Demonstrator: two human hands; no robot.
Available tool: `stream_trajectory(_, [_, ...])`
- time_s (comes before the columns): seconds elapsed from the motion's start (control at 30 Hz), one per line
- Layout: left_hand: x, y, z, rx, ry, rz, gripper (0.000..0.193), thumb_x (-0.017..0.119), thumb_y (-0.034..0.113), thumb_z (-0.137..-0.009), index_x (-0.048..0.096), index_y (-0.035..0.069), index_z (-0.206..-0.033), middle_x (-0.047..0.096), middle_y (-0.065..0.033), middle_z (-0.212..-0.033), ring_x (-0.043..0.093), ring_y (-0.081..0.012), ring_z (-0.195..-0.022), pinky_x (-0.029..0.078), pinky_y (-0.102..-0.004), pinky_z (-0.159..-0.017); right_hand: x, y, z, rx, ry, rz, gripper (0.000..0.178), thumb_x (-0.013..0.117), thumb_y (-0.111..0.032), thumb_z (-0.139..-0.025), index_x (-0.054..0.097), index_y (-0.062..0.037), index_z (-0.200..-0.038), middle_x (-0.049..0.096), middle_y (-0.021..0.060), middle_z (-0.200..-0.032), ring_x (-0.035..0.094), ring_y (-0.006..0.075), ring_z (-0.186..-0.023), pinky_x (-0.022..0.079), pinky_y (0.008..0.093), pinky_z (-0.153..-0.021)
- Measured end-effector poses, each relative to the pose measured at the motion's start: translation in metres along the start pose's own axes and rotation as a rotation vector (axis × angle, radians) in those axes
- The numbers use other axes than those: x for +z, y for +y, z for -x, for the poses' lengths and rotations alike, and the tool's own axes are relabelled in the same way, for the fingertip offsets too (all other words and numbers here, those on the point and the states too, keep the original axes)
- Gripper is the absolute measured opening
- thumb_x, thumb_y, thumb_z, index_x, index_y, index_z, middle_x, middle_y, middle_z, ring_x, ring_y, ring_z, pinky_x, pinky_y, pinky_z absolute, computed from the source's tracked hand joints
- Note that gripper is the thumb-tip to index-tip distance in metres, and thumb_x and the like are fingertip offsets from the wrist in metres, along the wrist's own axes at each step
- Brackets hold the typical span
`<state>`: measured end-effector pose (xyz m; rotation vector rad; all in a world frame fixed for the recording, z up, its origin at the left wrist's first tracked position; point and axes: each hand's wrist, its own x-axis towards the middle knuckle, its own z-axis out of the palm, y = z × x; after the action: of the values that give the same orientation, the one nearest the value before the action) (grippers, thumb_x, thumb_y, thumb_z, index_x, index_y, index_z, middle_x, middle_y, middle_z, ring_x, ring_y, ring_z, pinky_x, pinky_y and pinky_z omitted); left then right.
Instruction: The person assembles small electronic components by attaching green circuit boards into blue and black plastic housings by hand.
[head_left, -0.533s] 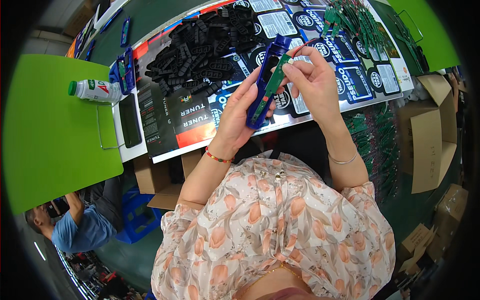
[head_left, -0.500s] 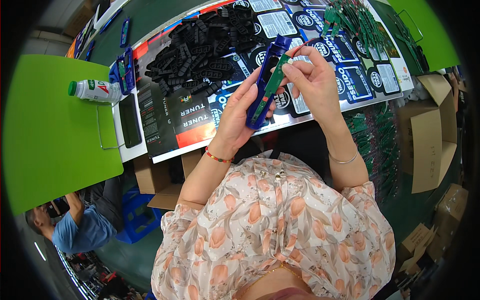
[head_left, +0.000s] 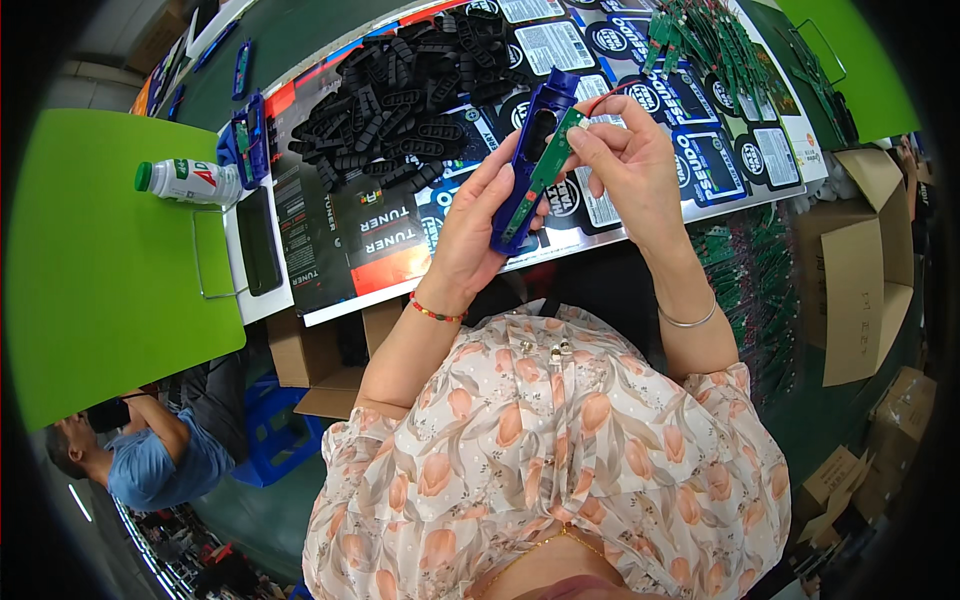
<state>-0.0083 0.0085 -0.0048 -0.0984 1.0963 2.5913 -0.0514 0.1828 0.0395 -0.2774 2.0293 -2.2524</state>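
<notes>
My left hand point(head_left: 474, 220) is wrapped around a long blue plastic housing point(head_left: 554, 94), tilted with its far end up and to the right. A narrow green circuit board point(head_left: 547, 167) lies at a slant along the housing, its near end inside the shell. Between thumb and fingers, my right hand point(head_left: 632, 165) pinches the board's far end, which sticks out past the housing's right side. A thin red wire point(head_left: 606, 95) loops from that end over my right fingers. Part of the housing's underside is hidden by my left fingers.
Black ridged plastic pieces point(head_left: 395, 95) are heaped left of my hands. Green circuit boards with wires point(head_left: 705, 45) pile up at the far right. A dark phone point(head_left: 262, 243), a white bottle point(head_left: 190, 181) and blue housings point(head_left: 252, 140) lie left. Cardboard box point(head_left: 850, 290) stands right; a seated person point(head_left: 160, 450) is lower left.
The board and housing have shifted slightly, the board's far end now a little higher and farther right. Both hands keep their grip. At lower left, the seated person's head and arm have moved.
</notes>
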Motion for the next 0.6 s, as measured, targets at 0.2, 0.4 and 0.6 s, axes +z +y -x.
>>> stream_trajectory(0.2, [0.000, 0.003, -0.001, 0.015, 0.008, -0.036, 0.052, 0.048, 0.022, -0.102, 0.032, 0.009, -0.150, 0.062, -0.0162, -0.120, 0.063, -0.0164, -0.083, 0.055, -0.0291, -0.071, -0.001, 0.000, -0.002, -0.010, 0.008, 0.012, 0.020, 0.062, -0.006, -0.093, 0.054, 0.0001, -0.110, 0.070, 0.0081, -0.079, 0.068, 0.0089, -0.067, 0.039, 0.0157, -0.044])
stream_trajectory(0.4, [-0.002, 0.002, -0.003, -0.034, 0.015, 0.027, 0.053, 0.049, 0.022, -0.102, 0.032, 0.008, -0.150, 0.062, -0.0154, -0.121, 0.062, -0.0160, -0.083, 0.054, -0.0278, -0.071, -0.002, -0.001, -0.002, -0.060, -0.060, -0.038, 0.021, 0.063, -0.004, -0.092, 0.054, -0.0001, -0.110, 0.070, 0.0082, -0.080, 0.067, 0.0077, -0.066, 0.038, 0.0152, -0.045])
stream_trajectory(0.6, [-0.001, 0.004, -0.003, -0.077, -0.024, 0.055, 0.055, 0.050, 0.024, -0.101, 0.031, 0.009, -0.151, 0.061, -0.0168, -0.119, 0.062, -0.0159, -0.084, 0.054, -0.0272, -0.071, -0.001, 0.007, -0.002, -0.071, -0.012, -0.024, 0.021, 0.064, -0.006, -0.092, 0.054, 0.0000, -0.110, 0.069, 0.0067, -0.081, 0.066, 0.0069, -0.068, 0.043, 0.0159, -0.049])
